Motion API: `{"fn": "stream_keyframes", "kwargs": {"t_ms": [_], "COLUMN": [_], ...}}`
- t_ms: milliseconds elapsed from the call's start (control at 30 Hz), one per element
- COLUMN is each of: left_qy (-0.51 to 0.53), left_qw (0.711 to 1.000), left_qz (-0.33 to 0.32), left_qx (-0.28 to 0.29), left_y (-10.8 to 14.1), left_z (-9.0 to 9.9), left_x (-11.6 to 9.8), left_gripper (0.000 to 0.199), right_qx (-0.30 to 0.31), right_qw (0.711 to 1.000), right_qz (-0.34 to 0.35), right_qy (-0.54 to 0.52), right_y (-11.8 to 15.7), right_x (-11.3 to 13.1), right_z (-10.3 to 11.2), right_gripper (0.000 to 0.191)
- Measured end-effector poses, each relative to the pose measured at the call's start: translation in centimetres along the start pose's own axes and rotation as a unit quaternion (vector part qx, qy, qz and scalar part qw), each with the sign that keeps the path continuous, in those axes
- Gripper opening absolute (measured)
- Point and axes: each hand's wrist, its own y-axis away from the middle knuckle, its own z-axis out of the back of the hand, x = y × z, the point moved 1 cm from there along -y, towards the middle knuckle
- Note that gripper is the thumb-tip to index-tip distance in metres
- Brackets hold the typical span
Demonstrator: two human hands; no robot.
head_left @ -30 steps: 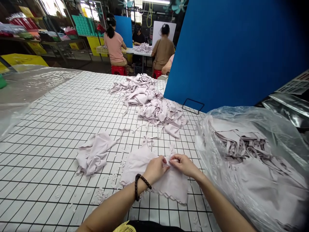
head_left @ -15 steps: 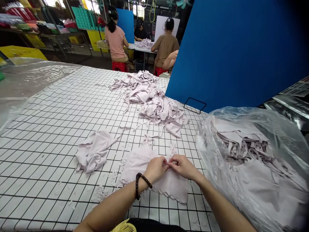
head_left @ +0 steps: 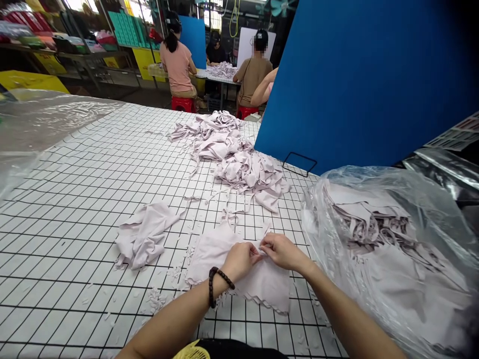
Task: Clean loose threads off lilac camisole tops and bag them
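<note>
A pale pinkish garment with thin straps and a scalloped lower edge, apparently a camisole (head_left: 211, 249), lies spread on the grid-patterned tabletop (head_left: 93, 164) before me. My left hand (head_left: 241, 259), with a dark bead bracelet at its wrist, pinches the garment's upper edge near the middle. Just to the right, my right hand (head_left: 280, 249) has its fingertips closed on the same edge. The fingertips nearly meet, and the bit of cloth between them is mostly hidden. A crumpled piece of the same fabric (head_left: 145, 234) rests to the left.
A heap of similar garments (head_left: 247, 169) stretches toward the far edge. At right stands a clear plastic bag (head_left: 318, 219) holding folded garments (head_left: 404, 279). Behind it a blue panel (head_left: 352, 89) leans by a black wire stand (head_left: 299, 163). Small scraps (head_left: 157, 299) litter the table. Several people sit beyond.
My right hand has shifted slightly up, its fingertips a little higher than before. The left hand keeps its pinch in about the same place. The garment lies nearly unchanged.
</note>
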Motion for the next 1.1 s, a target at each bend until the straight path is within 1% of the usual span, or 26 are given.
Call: {"fn": "stream_keyframes", "kwargs": {"t_ms": [167,333,467,667,800,1000,1033,1100], "left_qy": [-0.008,-0.014,-0.02,-0.026,-0.019,-0.013,-0.014,-0.019], "left_qw": [1.0,1.0,1.0,1.0,1.0,1.0,1.0,1.0], "left_qz": [0.009,0.007,0.007,0.005,0.002,0.006,0.003,-0.004], "left_qx": [0.003,0.002,0.004,-0.004,-0.006,0.005,0.005,-0.002], "left_y": [0.1,0.1,0.0,0.0,0.0,0.1,0.2,0.2], "left_z": [0.3,0.4,0.2,0.1,0.1,0.2,0.2,0.1], "left_x": [-0.5,-0.5,-0.4,-0.3,-0.3,-0.2,-0.2,-0.2], "left_gripper": [0.034,0.032,0.034,0.033,0.031,0.03,0.028,0.024], "right_qx": [0.02,0.013,0.002,0.005,0.014,0.05,0.057,0.073], "right_qw": [1.0,1.0,1.0,1.0,0.999,0.988,0.987,0.99], "right_qz": [-0.005,-0.001,0.003,0.007,0.016,0.027,0.026,0.017], "right_qy": [0.002,0.009,0.007,0.016,0.049,0.146,0.147,0.116], "right_y": [0.1,0.4,0.3,0.3,0.4,0.5,0.4,0.1], "right_x": [0.1,-0.1,0.1,0.1,0.1,0.7,0.5,-0.1], "right_z": [-0.8,-0.9,-1.0,-1.3,-1.2,-0.7,-0.4,0.4], "right_gripper": [0.017,0.017,0.018,0.018,0.018,0.022,0.02,0.016]}}
